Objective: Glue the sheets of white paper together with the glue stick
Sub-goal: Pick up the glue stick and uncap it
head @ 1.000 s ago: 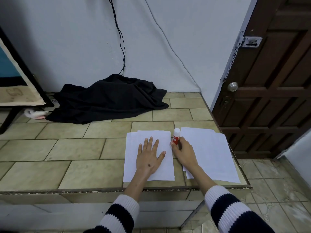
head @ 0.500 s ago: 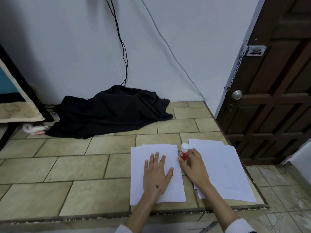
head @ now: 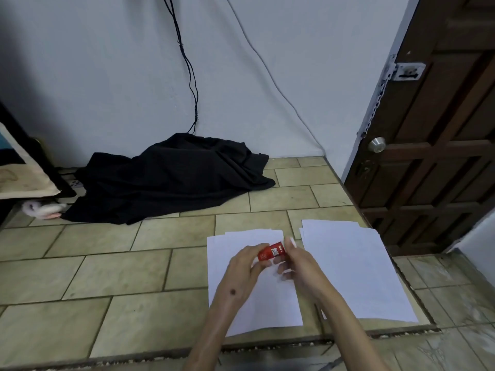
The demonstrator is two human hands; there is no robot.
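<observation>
Above left paper stack (head: 251, 298): red glue stick (head: 271, 252) lifted off tiles, now clasped horizontally by left hand (head: 245, 266) and right hand (head: 300, 266); left palm no longer flat.

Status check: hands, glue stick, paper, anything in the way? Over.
Left hand and right hand both grip the red glue stick above the left paper stack. Cap hidden, no glue seen yet. Right paper stack untouched. Black cloth well clear.

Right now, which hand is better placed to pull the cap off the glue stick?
Right, probably. The right hand covers the cap end of the glue stick, while the left hand grips its red body over the left paper stack.
</observation>
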